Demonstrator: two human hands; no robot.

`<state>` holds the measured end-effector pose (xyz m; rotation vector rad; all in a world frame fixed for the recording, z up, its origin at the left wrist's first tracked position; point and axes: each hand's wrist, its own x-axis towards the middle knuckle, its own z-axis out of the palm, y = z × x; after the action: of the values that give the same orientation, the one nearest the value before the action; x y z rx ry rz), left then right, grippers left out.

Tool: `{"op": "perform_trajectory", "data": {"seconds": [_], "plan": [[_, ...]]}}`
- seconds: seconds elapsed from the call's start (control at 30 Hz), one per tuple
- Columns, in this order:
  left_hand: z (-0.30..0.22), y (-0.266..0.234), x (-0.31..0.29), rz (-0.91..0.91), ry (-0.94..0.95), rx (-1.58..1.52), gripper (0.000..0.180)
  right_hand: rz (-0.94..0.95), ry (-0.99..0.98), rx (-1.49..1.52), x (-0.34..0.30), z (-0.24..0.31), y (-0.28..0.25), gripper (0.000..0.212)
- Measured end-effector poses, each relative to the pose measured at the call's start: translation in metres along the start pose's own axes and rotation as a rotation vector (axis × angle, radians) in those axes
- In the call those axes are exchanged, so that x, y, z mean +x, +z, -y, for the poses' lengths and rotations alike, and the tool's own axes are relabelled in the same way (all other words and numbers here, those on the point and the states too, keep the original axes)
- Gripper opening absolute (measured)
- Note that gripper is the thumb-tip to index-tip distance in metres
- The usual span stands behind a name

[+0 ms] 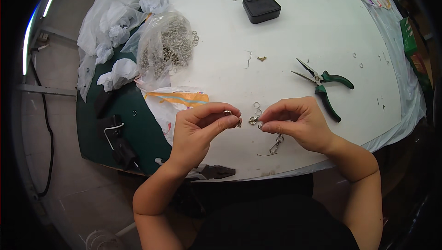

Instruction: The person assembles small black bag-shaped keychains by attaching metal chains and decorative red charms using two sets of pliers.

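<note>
My left hand pinches a small shiny metal piece between thumb and fingertips; its exact kind is too small to tell. My right hand, a short way to the right, is closed in a pinch on a small metal ring, partly covered by the fingertips. Beside those fingertips is a round silvery metal piece. Loose metal rings lie on the white board just beyond. Below my right hand, a silvery swivel snap hook rests on the board; whether it joins what I hold is hidden.
Green-handled long-nose pliers lie spread at the right. A clear bag of metal rings sits at the back left, and a small black handbag stands at the back. Another pair of pliers lies at the near edge beside my left forearm.
</note>
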<state>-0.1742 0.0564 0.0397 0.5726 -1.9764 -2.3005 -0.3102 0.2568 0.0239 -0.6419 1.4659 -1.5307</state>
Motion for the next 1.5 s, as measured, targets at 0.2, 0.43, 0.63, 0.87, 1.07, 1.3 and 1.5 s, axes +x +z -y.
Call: {"op": "perform_trajectory", "data": {"seconds": [0.2, 0.43, 0.63, 0.87, 1.07, 1.3, 1.5], "plan": [[-0.006, 0.011, -0.002, 0.039, 0.010, -0.060, 0.017, 0.074, 0.089, 0.192, 0.002, -0.005, 0.005, 0.010], [-0.011, 0.018, -0.006, 0.065, 0.046, -0.116, 0.016, 0.083, 0.106, 0.273, 0.003, -0.006, 0.005, 0.008], [-0.009, 0.019, -0.007, 0.085, 0.067, -0.110, 0.016, 0.029, 0.073, 0.279, 0.001, -0.006, 0.009, 0.008], [-0.009, 0.014, -0.003, 0.189, 0.236, -0.001, 0.016, -0.003, 0.072, 0.401, 0.001, -0.007, 0.003, 0.011], [-0.014, -0.003, 0.035, 0.121, 0.314, 0.472, 0.027, -0.241, -0.487, -0.037, 0.004, -0.012, -0.008, 0.009], [-0.035, 0.057, 0.207, -0.463, 0.117, 0.590, 0.108, -0.355, -0.646, -0.117, 0.004, -0.002, -0.025, 0.014], [-0.037, 0.084, 0.262, -0.413, -0.092, 1.043, 0.116, -0.348, -0.695, -0.112, 0.004, 0.000, -0.026, 0.014]]}}
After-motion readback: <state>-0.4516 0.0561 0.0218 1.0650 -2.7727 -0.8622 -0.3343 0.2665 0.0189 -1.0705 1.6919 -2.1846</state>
